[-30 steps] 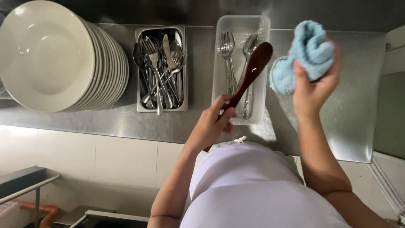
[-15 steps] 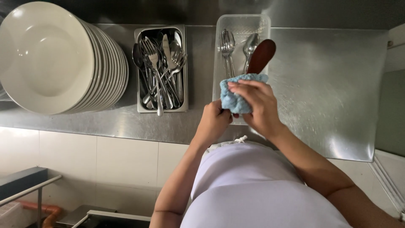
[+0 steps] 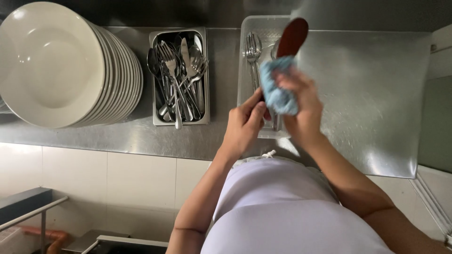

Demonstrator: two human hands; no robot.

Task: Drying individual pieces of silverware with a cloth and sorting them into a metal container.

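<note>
Spoon, brown and wooden-looking, stands tilted above the clear tray at the far edge of the tabletop, its broad rounded end up and away from the person. The left hand holds the lower end of its handle, grip closed tight around it with the thumb along the side. The right hand is closed on a light blue cloth, which is bunched and wrapped around the spoon's shaft just below the broad end, so the middle of the spoon is hidden. Both hands are close together, nearly touching, over the near end of the tray.

Inside the tray lie a few forks, tines toward the far edge; what else it holds is hidden behind the hands. Just left of it sits a metal bin packed with mixed cutlery: forks, spoons and knives crossed over one another, one fork handle reaching past the bin's near rim. At the left end of the tabletop a stack of white plates leans on edge, faces turned toward the camera. The right part of the tabletop is bare steel with bright reflections. Below the near edge runs a white tiled wall, and the person's pale apron fills the bottom of the view
</note>
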